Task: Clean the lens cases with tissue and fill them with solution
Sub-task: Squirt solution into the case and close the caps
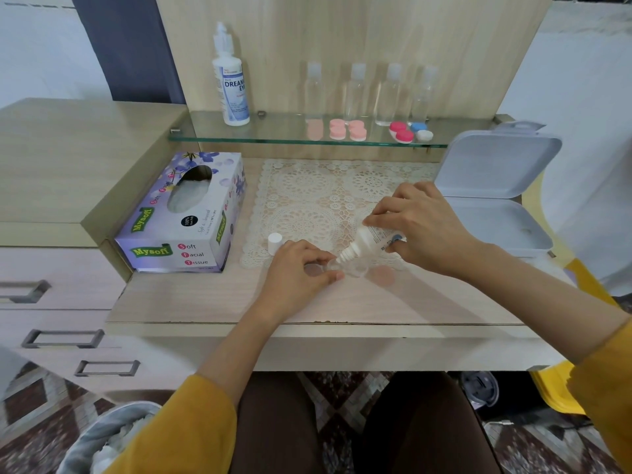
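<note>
My right hand (424, 227) grips a small white solution bottle (367, 241), tilted with its nozzle down and to the left over a clear lens case (352, 268) on the desk. My left hand (301, 271) pinches the left end of that case between thumb and fingers. A pale pink lid (383, 276) lies just right of the case. The bottle's white cap (274, 241) stands on the lace mat (307, 200) beside my left hand. A purple tissue box (186, 213) sits at the left.
On the glass shelf (273, 138) stand a large solution bottle (231, 80), several clear empty bottles (355, 90), pink lens cases (347, 130) and a red, blue and white case (410, 131). An open grey box (496, 200) lies at right. A bin with tissues (109, 439) is below left.
</note>
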Demonstrator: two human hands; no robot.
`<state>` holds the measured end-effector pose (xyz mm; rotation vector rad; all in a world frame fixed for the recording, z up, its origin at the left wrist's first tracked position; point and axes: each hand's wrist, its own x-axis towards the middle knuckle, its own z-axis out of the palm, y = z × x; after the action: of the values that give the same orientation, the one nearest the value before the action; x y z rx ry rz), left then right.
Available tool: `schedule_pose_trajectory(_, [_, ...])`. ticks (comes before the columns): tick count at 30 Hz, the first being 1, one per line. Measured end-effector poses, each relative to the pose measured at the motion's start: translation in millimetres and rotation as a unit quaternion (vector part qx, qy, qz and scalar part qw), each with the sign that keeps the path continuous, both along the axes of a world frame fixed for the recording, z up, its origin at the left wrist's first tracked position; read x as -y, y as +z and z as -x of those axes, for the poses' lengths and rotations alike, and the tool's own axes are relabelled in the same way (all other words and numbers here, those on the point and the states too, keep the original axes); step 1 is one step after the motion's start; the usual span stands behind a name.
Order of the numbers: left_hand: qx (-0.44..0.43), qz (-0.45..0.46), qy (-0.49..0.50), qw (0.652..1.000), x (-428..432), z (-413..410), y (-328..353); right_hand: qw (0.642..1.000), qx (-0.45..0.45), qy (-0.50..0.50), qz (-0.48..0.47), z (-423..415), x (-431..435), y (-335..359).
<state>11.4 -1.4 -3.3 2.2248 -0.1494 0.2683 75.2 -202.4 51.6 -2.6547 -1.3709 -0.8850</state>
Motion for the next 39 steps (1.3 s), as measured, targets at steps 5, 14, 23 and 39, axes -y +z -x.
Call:
schedule_pose_trajectory(5, [-0.002,0.001,-0.001,1.0,0,0,-1,1.0,-0.019,-0.002,-0.002,1,0,-2])
schedule_pose_trajectory(14, [0.004,-0.006,-0.003,1.0,-1,-1,-2,0.992,-0.112,-0.031,-0.044,7,18,-1])
schedule_pose_trajectory(23, [0.009,-0.011,-0.003,1.0,-1,-1,-2,0.995,-0.096,-0.031,-0.014,11,31,2])
schedule_pose_trajectory(39, [0.003,-0.013,-0.002,1.0,-2,-1,-4,0.997,-0.067,-0.023,-0.001,9,30,5])
